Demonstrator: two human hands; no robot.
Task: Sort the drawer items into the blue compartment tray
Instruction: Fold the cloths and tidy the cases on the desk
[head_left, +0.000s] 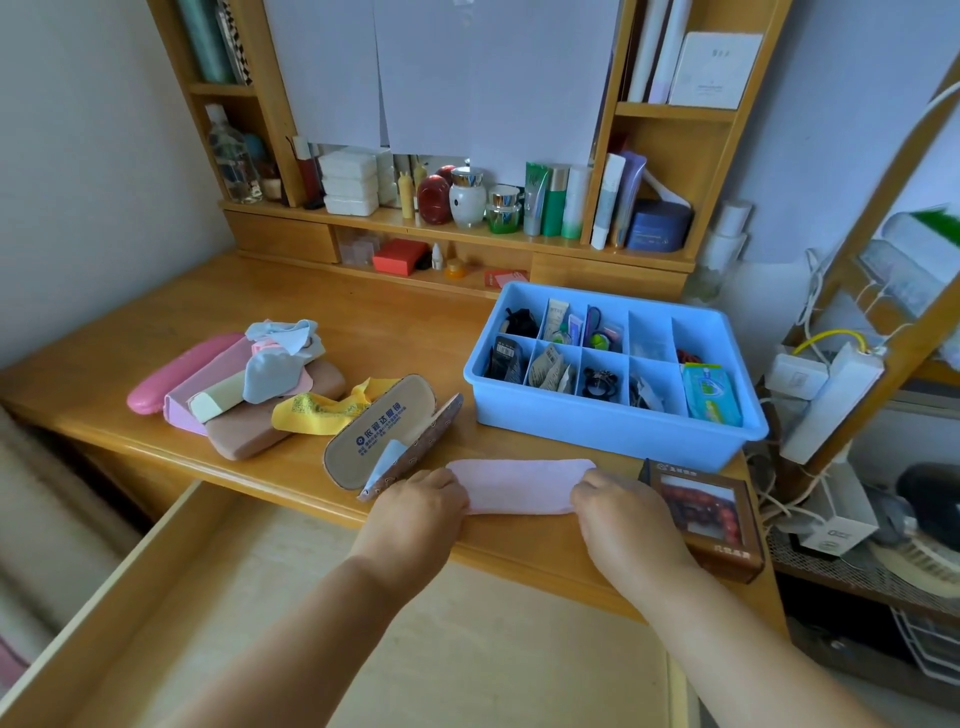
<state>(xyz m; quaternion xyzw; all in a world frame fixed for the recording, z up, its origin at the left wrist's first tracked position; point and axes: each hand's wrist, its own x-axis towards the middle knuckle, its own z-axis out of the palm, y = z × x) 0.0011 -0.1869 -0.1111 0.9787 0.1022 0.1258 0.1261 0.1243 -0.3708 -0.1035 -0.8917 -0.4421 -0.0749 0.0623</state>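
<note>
Both hands, left hand (423, 501) and right hand (618, 506), are pinching the ends of a pink cloth (519, 486) lying left-to-right, the blue tray (613, 431) sitting just beyond, nearer the right.

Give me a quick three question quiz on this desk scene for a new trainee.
1. True or false: both hands touch the pink cloth.
2. The open glasses case lies on which side of the blue tray: A left, B right, C inside?
3. Fill in: the drawer below the desk is ____.

Key: 1 true, left hand and right hand hold its ends. 2 A. 3 open.
</note>
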